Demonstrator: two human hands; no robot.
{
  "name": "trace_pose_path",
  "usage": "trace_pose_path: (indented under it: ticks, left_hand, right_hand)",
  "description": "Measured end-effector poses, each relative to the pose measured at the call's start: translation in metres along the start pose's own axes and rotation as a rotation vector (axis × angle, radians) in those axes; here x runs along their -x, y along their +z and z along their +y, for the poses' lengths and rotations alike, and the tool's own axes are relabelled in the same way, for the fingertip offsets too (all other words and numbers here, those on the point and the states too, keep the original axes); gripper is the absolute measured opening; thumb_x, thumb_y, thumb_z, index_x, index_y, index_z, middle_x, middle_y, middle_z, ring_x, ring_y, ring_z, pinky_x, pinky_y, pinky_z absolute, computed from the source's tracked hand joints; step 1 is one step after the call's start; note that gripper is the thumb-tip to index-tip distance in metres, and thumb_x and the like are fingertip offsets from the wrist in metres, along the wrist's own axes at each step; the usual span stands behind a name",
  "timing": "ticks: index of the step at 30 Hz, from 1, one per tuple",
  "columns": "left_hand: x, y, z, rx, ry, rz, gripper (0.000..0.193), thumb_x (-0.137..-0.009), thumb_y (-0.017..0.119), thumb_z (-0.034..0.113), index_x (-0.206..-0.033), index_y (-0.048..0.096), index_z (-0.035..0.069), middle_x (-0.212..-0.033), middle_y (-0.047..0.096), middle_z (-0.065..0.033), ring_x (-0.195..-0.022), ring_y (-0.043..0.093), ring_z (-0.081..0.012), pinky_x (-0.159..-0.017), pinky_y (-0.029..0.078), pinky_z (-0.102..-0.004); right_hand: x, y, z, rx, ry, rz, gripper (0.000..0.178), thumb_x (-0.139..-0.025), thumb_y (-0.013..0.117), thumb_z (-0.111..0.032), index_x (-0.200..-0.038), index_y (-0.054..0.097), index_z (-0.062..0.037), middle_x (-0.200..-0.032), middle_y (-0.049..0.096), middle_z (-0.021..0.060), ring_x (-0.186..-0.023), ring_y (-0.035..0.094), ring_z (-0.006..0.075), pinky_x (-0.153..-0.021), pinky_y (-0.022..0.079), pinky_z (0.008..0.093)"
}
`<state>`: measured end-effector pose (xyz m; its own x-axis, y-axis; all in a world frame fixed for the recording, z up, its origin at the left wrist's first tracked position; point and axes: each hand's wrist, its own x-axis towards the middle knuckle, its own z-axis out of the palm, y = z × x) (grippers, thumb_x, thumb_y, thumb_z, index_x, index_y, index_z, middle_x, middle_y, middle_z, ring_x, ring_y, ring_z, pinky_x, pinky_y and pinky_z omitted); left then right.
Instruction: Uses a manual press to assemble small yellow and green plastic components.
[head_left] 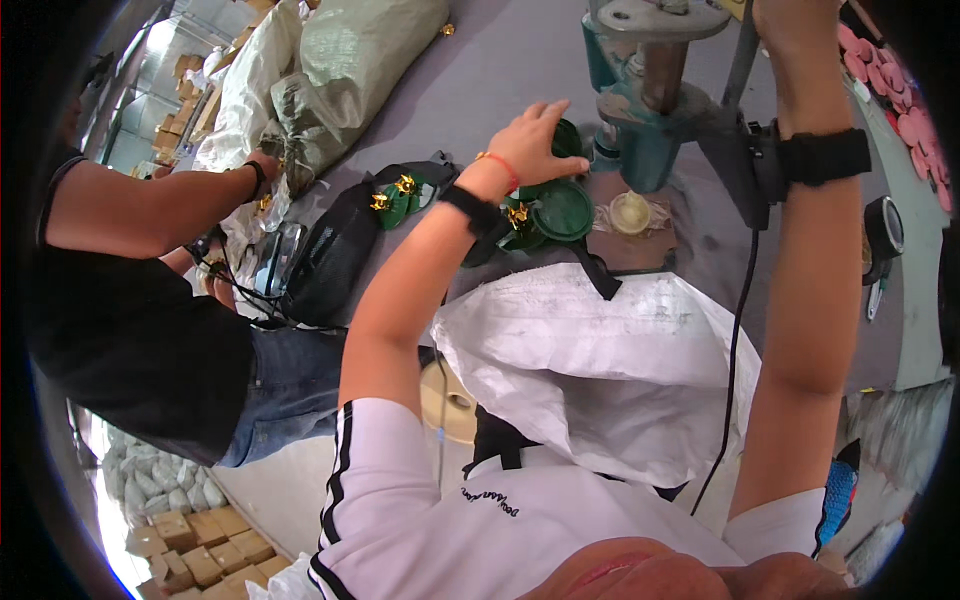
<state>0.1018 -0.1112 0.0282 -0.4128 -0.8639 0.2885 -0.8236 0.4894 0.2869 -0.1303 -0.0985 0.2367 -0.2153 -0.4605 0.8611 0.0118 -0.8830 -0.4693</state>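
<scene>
My left hand [534,150] reaches over dark green round plastic pieces [562,210] on the grey-covered table, its fingers spread and nothing in them. Beside these, under my wrist, is a shiny gold ornament [517,214]. To the right stands a teal hand press [650,130] with a metal post. A pale round piece [630,213] sits on a brown board [655,250] in front of the press. My right hand [795,25] is raised at the top edge beside the press's lever [743,65]; its fingers are cut off, so their grip is hidden.
A white woven sack [600,340] hangs across my lap. More green pieces with gold ornaments [400,200] and a black bag [335,240] lie left. A co-worker [140,300] handles large filled sacks [350,70]. Pink pieces [910,120] lie far right; a black cable [735,370] hangs below my right arm.
</scene>
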Motion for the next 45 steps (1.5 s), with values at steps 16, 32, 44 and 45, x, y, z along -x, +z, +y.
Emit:
trace_pose_path:
  ticks: [16,32,44,45]
  left_hand:
    - [0.084,0.015,0.111,1.385,-0.638,0.118,0.036,-0.076,0.068,-0.002,-0.108,0.051,0.001,-0.101,0.06,-0.0092,-0.09,0.062,-0.0175,-0.078,0.051,-0.0281]
    - [0.071,0.076,0.092,0.514,-0.264,0.259,0.042,-0.075,0.074,0.034,-0.11,0.067,0.011,-0.126,0.054,-0.0157,-0.125,0.037,-0.0381,-0.106,0.029,-0.0454]
    - [0.074,0.098,0.087,0.534,-0.241,0.262,0.045,-0.077,0.071,0.039,-0.113,0.065,0.012,-0.132,0.05,-0.0063,-0.133,0.024,-0.0409,-0.108,0.024,-0.0497]
    - [0.079,0.097,0.083,0.534,-0.272,0.264,0.045,-0.077,0.071,0.039,-0.113,0.065,0.012,-0.132,0.05,-0.0063,-0.133,0.024,-0.0409,-0.108,0.024,-0.0497]
  right_hand:
    - [-0.017,-0.01,0.02,-0.01,0.042,0.016,0.029,-0.097,0.046,-0.03,-0.081,0.053,-0.0077,-0.064,0.046,-0.0038,-0.052,0.039,0.0043,-0.048,0.033,0.0212]
    - [-0.029,-0.018,0.006,0.233,0.25,-0.097,0.031,-0.094,0.048,-0.032,-0.082,0.056,-0.0052,-0.062,0.052,0.0019,-0.049,0.05,0.012,-0.046,0.041,0.026]
    - [0.026,-0.028,-0.089,0.039,0.433,-0.22,0.038,-0.092,0.05,-0.036,-0.075,0.057,-0.0026,-0.061,0.057,0.0052,-0.056,0.056,0.015,-0.052,0.039,0.0296]
    - [0.051,-0.051,-0.092,0.234,0.309,-0.193,0.028,-0.092,0.051,-0.026,-0.08,0.059,-0.0016,-0.074,0.063,0.0062,-0.063,0.056,0.0131,-0.058,0.042,0.0286]
